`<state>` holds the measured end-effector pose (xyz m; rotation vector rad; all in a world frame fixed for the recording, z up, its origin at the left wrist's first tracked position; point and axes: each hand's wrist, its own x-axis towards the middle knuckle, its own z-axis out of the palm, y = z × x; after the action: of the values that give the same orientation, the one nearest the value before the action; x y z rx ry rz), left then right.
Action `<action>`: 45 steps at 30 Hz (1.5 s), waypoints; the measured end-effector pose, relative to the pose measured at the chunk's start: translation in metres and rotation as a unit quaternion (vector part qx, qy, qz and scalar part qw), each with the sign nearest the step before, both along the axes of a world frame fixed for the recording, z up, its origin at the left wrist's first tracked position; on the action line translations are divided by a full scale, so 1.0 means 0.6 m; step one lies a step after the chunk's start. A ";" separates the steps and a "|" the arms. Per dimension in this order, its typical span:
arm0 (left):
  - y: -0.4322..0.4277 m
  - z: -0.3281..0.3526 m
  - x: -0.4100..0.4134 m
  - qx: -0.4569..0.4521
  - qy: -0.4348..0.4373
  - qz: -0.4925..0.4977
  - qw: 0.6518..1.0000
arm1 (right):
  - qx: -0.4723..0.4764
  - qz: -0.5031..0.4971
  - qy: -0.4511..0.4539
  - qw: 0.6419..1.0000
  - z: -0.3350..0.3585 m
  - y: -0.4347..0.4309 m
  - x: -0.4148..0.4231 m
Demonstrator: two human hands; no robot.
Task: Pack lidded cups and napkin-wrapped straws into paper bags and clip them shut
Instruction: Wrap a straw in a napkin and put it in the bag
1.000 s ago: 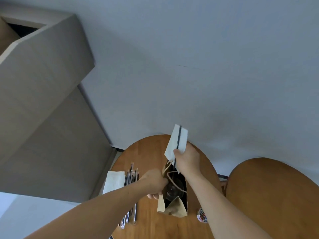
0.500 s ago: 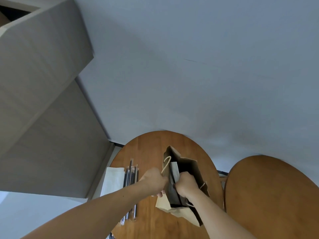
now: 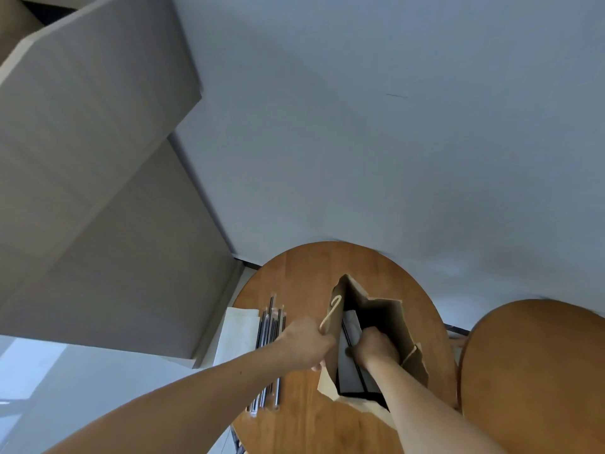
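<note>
Two sets of fingers are closed, each on a separate item. The right hand (image 3: 375,347) is sunk inside the mouth of the paper bag (image 3: 388,317), knuckles uppermost, fingers curled round a napkin-wrapped straw (image 3: 352,322). The pale napkin lies flat against the bag's left inner wall, with the black straw running lengthwise down it, wholly below the rim. The left hand (image 3: 304,344) is outside the bag at its left wall, fingers curled tight on the paper just under the rim. The rope handle (image 3: 331,314) loops up out of that fist and lies against the outer face. The bag stands upright with its mouth spread wide, and the near rim is folded outward beneath the right forearm. Its depths are dark, so any further contents cannot be determined. The bag rests on a round wooden table (image 3: 304,273), toward its middle. Left of the bag, just beyond the left wrist, a row of loose straws (image 3: 270,322) in clear sleeves lies side by side on the tabletop. Touching their far-left side is a stack of pale napkins (image 3: 237,332) at the table's edge. A second table (image 3: 540,355) of matching wood stands just beside the first, to the right. A plain pale wall (image 3: 360,126) fills the background, and a grey cabinet (image 3: 82,142) occupies the left.
</note>
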<state>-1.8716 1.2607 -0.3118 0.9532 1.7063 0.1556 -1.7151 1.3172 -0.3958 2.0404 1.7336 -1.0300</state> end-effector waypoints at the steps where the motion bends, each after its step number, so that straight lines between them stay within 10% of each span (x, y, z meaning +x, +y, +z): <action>1: 0.001 -0.003 0.000 0.006 0.005 -0.002 1.000 | 0.002 0.018 -0.006 1.000 0.005 0.001 0.001; 13: 0.009 0.015 0.010 0.072 -0.022 -0.073 0.995 | 0.339 0.126 0.067 0.930 0.197 0.039 0.056; 19: 0.001 0.006 0.027 0.020 -0.109 -0.107 0.988 | 0.042 -0.048 0.162 0.985 0.161 0.003 0.121; 27: -0.009 -0.006 0.088 0.080 -0.088 -0.109 0.987 | -0.080 -0.185 0.381 0.902 0.140 -0.039 0.072; 38: 0.025 -0.009 0.092 0.116 0.119 -0.103 0.981 | 0.139 0.085 0.244 0.956 0.122 -0.016 0.104; 45: 0.064 0.019 0.063 0.160 0.150 -0.290 0.932 | 0.382 0.337 0.098 0.855 0.145 0.037 0.135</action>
<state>-1.8335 1.2993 -0.3003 1.7610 1.6177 -0.1167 -1.6340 1.3392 -0.3090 1.3963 3.0004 -0.3287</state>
